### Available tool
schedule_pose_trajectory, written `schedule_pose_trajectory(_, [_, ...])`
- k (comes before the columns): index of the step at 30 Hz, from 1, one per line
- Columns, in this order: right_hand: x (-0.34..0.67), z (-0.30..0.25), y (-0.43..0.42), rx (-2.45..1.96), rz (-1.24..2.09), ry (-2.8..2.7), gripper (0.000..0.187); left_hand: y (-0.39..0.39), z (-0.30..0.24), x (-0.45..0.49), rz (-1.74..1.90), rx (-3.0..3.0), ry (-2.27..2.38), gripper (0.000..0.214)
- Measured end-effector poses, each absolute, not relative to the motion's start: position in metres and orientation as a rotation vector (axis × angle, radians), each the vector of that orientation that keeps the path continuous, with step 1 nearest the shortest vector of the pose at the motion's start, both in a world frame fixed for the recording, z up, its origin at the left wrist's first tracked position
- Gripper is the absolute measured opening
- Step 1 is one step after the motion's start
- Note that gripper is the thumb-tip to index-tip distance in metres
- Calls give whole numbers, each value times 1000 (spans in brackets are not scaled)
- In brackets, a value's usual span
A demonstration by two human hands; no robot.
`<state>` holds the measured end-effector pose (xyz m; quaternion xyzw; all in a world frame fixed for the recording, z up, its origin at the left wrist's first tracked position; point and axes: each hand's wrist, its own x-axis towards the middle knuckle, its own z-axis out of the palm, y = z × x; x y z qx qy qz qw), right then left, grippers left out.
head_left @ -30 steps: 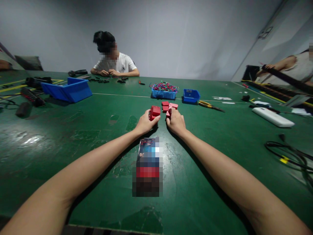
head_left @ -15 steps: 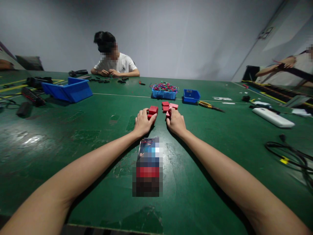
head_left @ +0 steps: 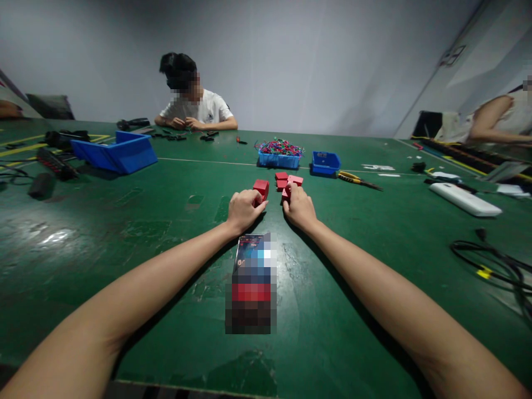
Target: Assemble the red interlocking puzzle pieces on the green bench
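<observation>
Several red blocks (head_left: 281, 177) sat on the green table (head_left: 357, 233) I watched remotely.
My left hand (head_left: 245, 210) curled at one block (head_left: 261, 187), my right hand (head_left: 301, 206) partly covered another; I couldn't tell if either pinched. A stray knuckle could have toppled the left one.

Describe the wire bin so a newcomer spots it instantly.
Start at the green table and find the red blocks near the middle of the view. Just beyond them sits a light-blue bin, left of a darker blue bin. It alone among the blue bins is heaped above its rim with multicoloured wires.
</observation>
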<state>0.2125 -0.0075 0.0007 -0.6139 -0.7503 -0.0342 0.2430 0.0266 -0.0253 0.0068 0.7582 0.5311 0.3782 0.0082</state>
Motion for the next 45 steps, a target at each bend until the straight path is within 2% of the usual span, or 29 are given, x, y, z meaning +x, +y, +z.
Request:
schedule_pose_trajectory(8, [214, -1, -6, -1627, -86, -2057, 36, -21, 2, 25, 1189, 2358, 1552, 13])
schedule_pose_trajectory(13, [214, -2, -4, -1523, -112, -2005, 29, -18, -2, 24, 1162, 2359, 1452, 15])
schedule_pose_trajectory(21, [205, 0, -10, -1333, -197, -2104, 28, -20, 0, 26, 1158, 2311, 1411, 24])
schedule_pose_trajectory(32, [203, 3, -17, -798, -478, -2358, 29, -19, 7, 23, 1247, 1944, 1402, 53])
schedule_pose_trajectory(39, [203, 1, -16, -711, -514, -2312, 25, -16, 4, 23, 1308, 1922, 1329, 48])
schedule_pose_trajectory(45, [202, 1, -16, -775, -413, -2328, 24, -10, -1, 22, 1311, 1889, 1325, 44])
